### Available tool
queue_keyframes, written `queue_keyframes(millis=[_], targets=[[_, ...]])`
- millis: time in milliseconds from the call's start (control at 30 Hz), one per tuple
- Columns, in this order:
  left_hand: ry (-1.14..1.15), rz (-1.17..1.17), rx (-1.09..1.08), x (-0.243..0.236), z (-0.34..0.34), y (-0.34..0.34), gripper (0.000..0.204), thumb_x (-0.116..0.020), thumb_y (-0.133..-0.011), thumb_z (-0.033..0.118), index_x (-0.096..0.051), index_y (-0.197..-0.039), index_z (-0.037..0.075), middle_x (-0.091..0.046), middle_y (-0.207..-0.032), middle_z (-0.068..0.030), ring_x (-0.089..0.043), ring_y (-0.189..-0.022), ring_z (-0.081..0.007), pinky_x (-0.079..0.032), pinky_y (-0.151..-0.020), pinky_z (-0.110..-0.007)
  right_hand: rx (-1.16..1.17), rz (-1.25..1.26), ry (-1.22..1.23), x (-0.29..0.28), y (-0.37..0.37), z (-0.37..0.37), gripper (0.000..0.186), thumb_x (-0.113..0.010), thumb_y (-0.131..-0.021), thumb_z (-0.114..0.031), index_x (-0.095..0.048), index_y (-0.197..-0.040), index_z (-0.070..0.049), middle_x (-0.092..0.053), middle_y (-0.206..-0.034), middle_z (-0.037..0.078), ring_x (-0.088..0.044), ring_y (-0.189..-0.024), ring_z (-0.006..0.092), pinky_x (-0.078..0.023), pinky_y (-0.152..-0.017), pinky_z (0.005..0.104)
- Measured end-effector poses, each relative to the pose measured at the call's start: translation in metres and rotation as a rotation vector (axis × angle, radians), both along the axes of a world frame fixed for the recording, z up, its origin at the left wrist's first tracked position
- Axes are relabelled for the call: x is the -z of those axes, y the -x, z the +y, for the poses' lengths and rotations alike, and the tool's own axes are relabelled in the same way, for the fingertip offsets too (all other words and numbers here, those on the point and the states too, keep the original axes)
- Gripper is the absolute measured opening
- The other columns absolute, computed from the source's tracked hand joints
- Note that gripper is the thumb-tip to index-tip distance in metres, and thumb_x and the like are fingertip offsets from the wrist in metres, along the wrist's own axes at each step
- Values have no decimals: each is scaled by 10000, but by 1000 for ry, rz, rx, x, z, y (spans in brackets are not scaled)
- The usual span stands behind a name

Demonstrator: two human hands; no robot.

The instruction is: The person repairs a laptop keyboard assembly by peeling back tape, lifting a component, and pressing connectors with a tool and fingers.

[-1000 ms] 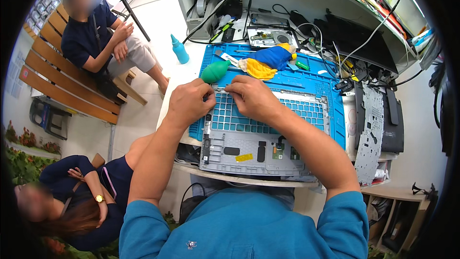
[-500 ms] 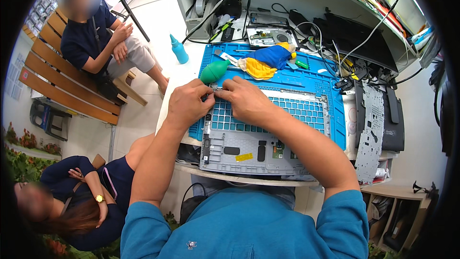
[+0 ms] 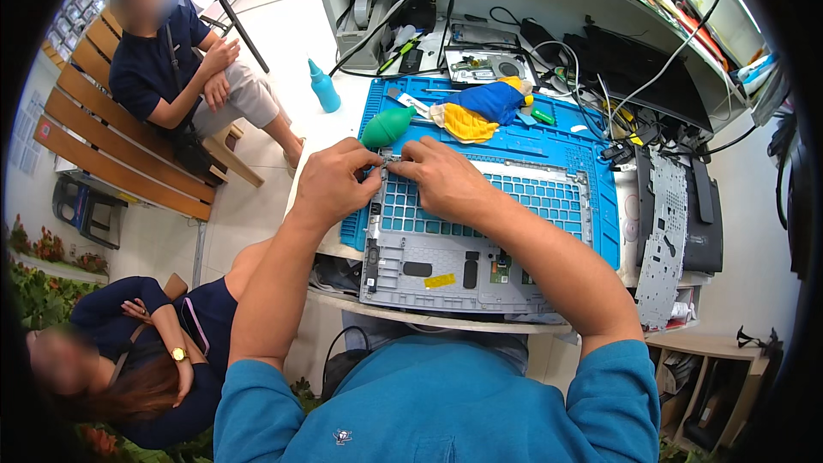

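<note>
A grey laptop palm-rest cover (image 3: 459, 244) with an open keyboard grid lies on a blue repair mat (image 3: 607, 231). Both my hands meet at its far left corner. The fingers of my left hand (image 3: 333, 184) are pinched together there, over something too small to make out. My right hand (image 3: 441, 176) sits just beside it, its fingers bent and pressed down at the same corner; what lies under them is hidden. Right behind my fingertips rests a green rubber air blower (image 3: 387, 127). A blue and yellow cloth (image 3: 480, 111) lies farther back on the mat.
A blue squeeze bottle (image 3: 324, 88) stands at the back left. Cables, a drive-like metal unit (image 3: 489, 67) and tools crowd the back. A perforated metal plate (image 3: 662, 236) leans at the right. Two people sit to the left, one on a wooden bench (image 3: 129, 150).
The view has shifted very slightly. Both hands stay at the same corner of the laptop cover, with barely any finger movement.
</note>
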State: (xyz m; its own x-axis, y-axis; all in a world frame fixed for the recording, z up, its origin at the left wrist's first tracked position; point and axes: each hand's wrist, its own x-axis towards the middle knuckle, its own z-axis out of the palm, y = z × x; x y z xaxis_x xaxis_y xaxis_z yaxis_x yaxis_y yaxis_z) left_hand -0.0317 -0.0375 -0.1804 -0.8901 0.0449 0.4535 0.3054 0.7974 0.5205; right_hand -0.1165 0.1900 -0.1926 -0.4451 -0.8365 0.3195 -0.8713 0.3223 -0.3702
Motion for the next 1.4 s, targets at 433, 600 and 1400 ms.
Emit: queue_keyframes(millis=[433, 600, 1400], targets=[[-49, -44, -2, 1, -3, 1, 136, -872, -857, 125, -851, -973, 58, -795, -932, -86, -792, -759, -221, -639, -721, -344, 8, -25, 5, 1, 1, -1, 459, -754, -841, -5, -843, -1288, -64, -736, -1238, 96, -661, -1197, 312, -559, -1065, 440], [-22, -30, 27, 0, -1, 3, 135, -872, -868, 111, -853, -986, 47, -770, -876, -77, -773, -727, -190, -620, -700, -323, 26, -49, -11, -1, 1, -2, 432, -734, -848, 7, -851, -1259, -52, -740, -1209, 104, -671, -1192, 316, -574, -1050, 437], [572, -220, 234, -25, -3, 34, 138, -769, -904, 210, -805, -967, 92, -756, -1035, -94, -785, -889, -363, -646, -818, -493, 54, -65, 112, -4, 2, 19, 400, -659, -892, 85, -827, -1244, -5, -738, -1241, 172, -716, -1208, 358, -596, -1062, 455]])
